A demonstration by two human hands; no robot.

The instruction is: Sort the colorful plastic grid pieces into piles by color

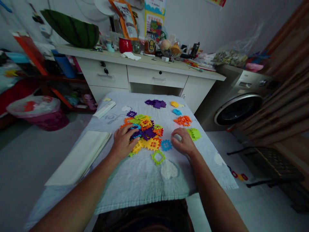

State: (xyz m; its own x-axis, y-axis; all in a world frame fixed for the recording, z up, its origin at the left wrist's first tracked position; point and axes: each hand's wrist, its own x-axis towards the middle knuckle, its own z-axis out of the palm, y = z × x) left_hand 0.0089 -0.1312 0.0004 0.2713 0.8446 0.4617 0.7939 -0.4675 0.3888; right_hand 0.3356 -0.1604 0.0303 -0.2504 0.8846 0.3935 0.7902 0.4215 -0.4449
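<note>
A mixed pile of toothed plastic building tiles in yellow, orange, purple, blue and green [149,133] lies mid-table. My left hand [123,141] rests on the pile's left side, fingers apart and touching blue and purple tiles. To the right of the pile, my right hand [184,141] lies curled on the cloth, and nothing shows inside its loose ring of thumb and finger. Between the hands are a blue tile [166,145] and a green square frame [158,157]. Green tiles [194,134] sit just beyond my right hand, with orange tiles [182,120] behind them.
Purple tiles [155,103], a light blue stack [177,111] and a yellow stack [174,104] lie at the far side. Folded cloth [79,158] and a white box [104,109] line the left edge. Behind stands a cluttered cabinet [149,66]; right, a washing machine [231,96].
</note>
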